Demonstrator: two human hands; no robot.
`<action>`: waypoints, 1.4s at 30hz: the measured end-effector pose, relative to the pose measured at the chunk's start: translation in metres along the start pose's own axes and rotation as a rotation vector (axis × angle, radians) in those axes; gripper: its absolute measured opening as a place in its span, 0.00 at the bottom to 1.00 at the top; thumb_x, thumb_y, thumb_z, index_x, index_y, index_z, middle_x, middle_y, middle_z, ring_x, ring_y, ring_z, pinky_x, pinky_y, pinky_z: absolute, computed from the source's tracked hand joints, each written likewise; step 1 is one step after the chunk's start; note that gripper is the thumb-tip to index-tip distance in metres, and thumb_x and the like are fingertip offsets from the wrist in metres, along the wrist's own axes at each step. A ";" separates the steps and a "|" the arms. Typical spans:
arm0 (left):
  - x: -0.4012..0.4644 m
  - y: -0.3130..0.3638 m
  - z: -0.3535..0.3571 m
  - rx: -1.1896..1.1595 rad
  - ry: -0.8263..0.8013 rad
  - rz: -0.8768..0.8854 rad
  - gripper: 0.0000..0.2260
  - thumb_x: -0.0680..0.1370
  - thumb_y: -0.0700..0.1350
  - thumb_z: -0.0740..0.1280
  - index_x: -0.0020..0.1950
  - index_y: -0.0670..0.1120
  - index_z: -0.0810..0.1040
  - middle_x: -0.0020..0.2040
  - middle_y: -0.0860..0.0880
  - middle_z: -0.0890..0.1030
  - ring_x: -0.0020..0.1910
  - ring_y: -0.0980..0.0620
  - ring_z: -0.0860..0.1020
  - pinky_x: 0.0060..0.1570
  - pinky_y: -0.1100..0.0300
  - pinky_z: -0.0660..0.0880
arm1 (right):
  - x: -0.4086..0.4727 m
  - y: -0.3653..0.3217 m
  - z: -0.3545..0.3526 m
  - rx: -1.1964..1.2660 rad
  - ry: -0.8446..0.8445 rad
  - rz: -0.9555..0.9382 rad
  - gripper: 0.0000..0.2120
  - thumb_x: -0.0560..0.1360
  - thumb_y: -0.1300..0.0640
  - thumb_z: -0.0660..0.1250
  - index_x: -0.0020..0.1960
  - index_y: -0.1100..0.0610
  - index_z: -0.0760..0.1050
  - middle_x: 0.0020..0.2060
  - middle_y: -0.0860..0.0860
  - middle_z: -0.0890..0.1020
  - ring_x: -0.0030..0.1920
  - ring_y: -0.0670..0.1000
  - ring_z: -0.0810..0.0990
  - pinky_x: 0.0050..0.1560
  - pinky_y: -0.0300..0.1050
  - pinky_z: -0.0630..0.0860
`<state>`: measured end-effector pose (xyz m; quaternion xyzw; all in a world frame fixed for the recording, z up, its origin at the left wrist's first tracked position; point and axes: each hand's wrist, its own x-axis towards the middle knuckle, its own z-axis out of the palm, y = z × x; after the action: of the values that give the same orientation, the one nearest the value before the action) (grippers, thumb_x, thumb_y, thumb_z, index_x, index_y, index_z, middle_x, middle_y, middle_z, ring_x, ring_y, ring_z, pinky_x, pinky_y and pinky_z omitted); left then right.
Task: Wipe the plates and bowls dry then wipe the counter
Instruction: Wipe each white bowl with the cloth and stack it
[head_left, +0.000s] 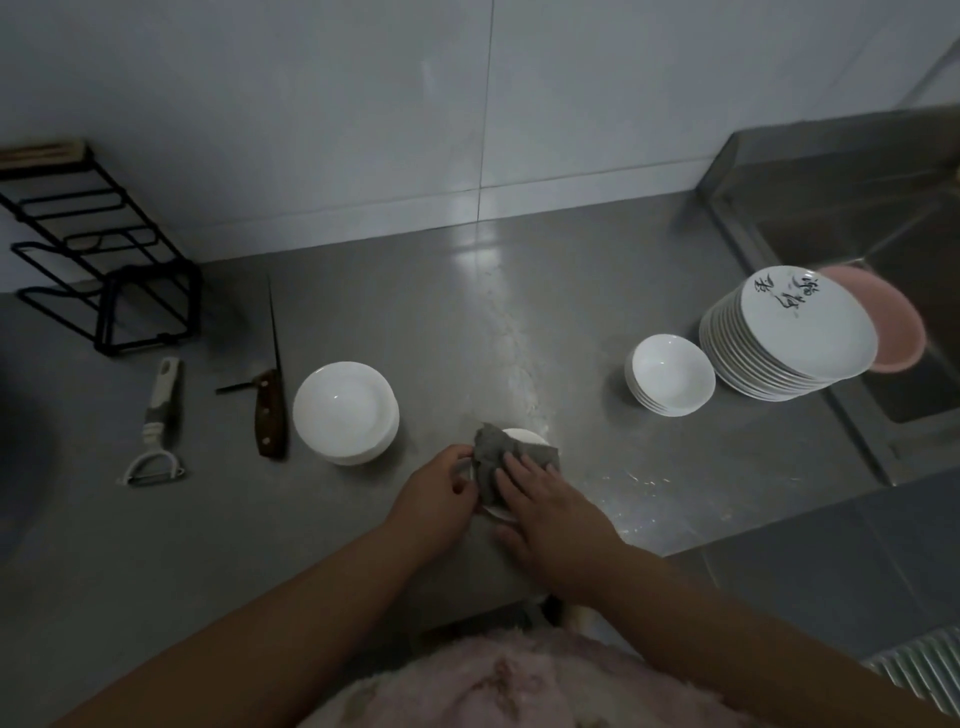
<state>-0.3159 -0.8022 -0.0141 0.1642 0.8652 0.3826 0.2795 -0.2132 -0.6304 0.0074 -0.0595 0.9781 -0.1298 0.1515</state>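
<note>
Gripping the rim of a small white bowl (519, 439) low on the steel counter (519, 312), left hand (436, 493) steadies it while right hand (550, 506) presses a grey cloth (491, 457) into it, fingers flat. Plate stack (789, 338) overhangs the sink (883, 249) at right, bowl stack (670, 374) beside it, further bowls (345, 410) left. Risk: a wet rim slipping from the pinch, or an elbow sweep tipping the plates.

On the counter (519, 322): three stacks of white dishes (345, 410) (670, 374) (789, 332), one dish under one grey cloth (493, 457), one knife (270, 415), one peeler (158, 421), one black wire rack (104, 270); one pink basin (893, 322) at the right edge.
</note>
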 end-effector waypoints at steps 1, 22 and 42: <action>0.000 0.000 0.001 -0.002 0.000 -0.002 0.14 0.79 0.47 0.65 0.64 0.58 0.76 0.54 0.57 0.82 0.50 0.57 0.79 0.51 0.62 0.73 | 0.002 0.000 0.001 -0.001 0.011 -0.003 0.35 0.84 0.36 0.50 0.84 0.56 0.54 0.83 0.56 0.52 0.83 0.57 0.51 0.77 0.47 0.35; 0.014 0.016 0.002 -0.028 0.064 -0.087 0.17 0.75 0.41 0.67 0.62 0.55 0.77 0.38 0.58 0.77 0.37 0.67 0.76 0.37 0.75 0.67 | 0.005 0.032 0.016 -0.153 -0.015 -0.035 0.42 0.78 0.27 0.53 0.79 0.56 0.67 0.80 0.55 0.64 0.82 0.58 0.54 0.80 0.63 0.52; 0.022 0.030 0.021 0.048 0.175 -0.343 0.05 0.80 0.46 0.66 0.46 0.47 0.77 0.46 0.46 0.82 0.49 0.44 0.80 0.48 0.55 0.73 | 0.006 0.036 0.018 -0.157 0.079 -0.044 0.38 0.76 0.30 0.57 0.73 0.57 0.76 0.74 0.58 0.74 0.77 0.60 0.69 0.75 0.63 0.66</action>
<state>-0.3183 -0.7594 -0.0106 -0.0131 0.9104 0.3213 0.2603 -0.2157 -0.6009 -0.0209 -0.0874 0.9889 -0.0581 0.1049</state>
